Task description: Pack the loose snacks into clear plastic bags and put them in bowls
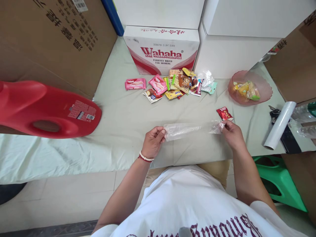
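Pinched between the thumb and fingers of my left hand [156,138] is a clear plastic bag [181,130], stretched flat toward the right. My right hand [231,133] is closed on a small crumpled piece of clear plastic [214,127]. Whether that piece and the bag are joined I cannot tell, as the film between them is nearly invisible. Just beyond my right fingers lies a red snack packet [224,113]. Farther back is a pile of wrapped snacks [181,85], with a pink wafer packet [135,84] at its left.
A pink glass bowl [268,95] with snacks stands at the right, near a white plastic roll [280,125] and keys [274,112]. Cartons, including a Wahaha box [161,54], line the back. A red jug [86,115] lies left. A green stool [281,184] is below the table.
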The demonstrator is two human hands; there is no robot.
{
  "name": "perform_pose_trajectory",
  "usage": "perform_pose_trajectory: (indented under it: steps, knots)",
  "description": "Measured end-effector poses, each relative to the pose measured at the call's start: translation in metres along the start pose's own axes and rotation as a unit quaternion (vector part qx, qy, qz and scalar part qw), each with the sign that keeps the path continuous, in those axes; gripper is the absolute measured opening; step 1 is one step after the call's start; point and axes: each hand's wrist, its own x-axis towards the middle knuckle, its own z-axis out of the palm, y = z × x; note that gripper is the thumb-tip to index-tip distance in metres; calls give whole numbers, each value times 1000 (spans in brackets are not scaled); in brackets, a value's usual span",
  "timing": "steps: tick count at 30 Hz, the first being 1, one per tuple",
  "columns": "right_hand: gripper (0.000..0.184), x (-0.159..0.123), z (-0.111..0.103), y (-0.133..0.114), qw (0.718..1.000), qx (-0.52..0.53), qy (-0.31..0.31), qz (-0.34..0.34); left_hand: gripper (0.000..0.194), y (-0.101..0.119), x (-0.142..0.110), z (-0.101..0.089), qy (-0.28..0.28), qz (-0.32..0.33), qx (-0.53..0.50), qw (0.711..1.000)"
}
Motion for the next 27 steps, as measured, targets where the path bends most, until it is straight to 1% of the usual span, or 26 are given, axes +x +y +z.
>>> perform_pose_trajectory:
  steps: [2, 3, 4, 5, 6, 7, 8, 9, 10, 11, 12, 14, 17, 20, 22, 24, 26, 27]
  knots:
    - [26, 1, 5, -15, 992, -78, 73, -71, 39, -2, -2, 2, -13, 10, 18, 1000]
    - [26, -2, 10, -26, 984, -91, 111, -111, 37, -3, -3, 3, -21, 16, 32, 999]
    - [24, -7, 17, -38, 977, -82, 129, -146, 36, -3, -4, 4, -28, 22, 47, 998]
    - [22, -14, 25, -51, 976, -58, 116, -175, 35, -3, -6, 6, -34, 28, 63, 997]
    - [21, -21, 35, -64, 977, -26, 73, -196, 34, -2, -7, 7, -38, 34, 79, 996]
    - [20, -29, 46, -76, 977, 6, 7, -211, 33, -1, -9, 9, -41, 40, 94, 994]
    - [22, -35, 58, -86, 971, 32, -66, -225, 33, 1, -10, 11, -42, 47, 108, 992]
    - [25, -39, 71, -94, 960, 51, -132, -240, 32, 2, -12, 13, -42, 53, 121, 990]
    - [26, -42, 82, -99, 947, 61, -185, -254, 32, 3, -13, 14, -40, 59, 131, 989]
    - [24, -44, 93, -102, 936, 64, -219, -269, 32, 3, -14, 15, -35, 65, 137, 988]
    - [20, -44, 101, -103, 928, 62, -237, -281, 33, 3, -14, 15, -27, 71, 141, 987]
    - [20, -44, 110, -100, 924, 57, -236, -294, 35, 0, -14, 14, -5, 77, 139, 987]
    - [21, -48, 110, -90, 938, 46, -188, -287, 37, -7, -12, 9, 18, 67, 119, 990]
    - [21, -59, 104, -79, 949, 39, -144, -276, 38, -12, -11, 7, 21, 48, 90, 995]
    - [21, -66, 102, -74, 950, 43, -141, -275, 41, -12, -10, 10, 1, 45, 81, 996]
    - [21, -69, 102, -70, 950, 38, -151, -272, 44, -10, -9, 16, -39, 38, 96, 994]
    - [20, -70, 101, -67, 949, 22, -161, -272, 41, -8, -6, 22, -74, 20, 121, 990]
    - [20, -70, 100, -66, 948, 13, -161, -274, 38, -8, -4, 24, -81, 10, 130, 988]
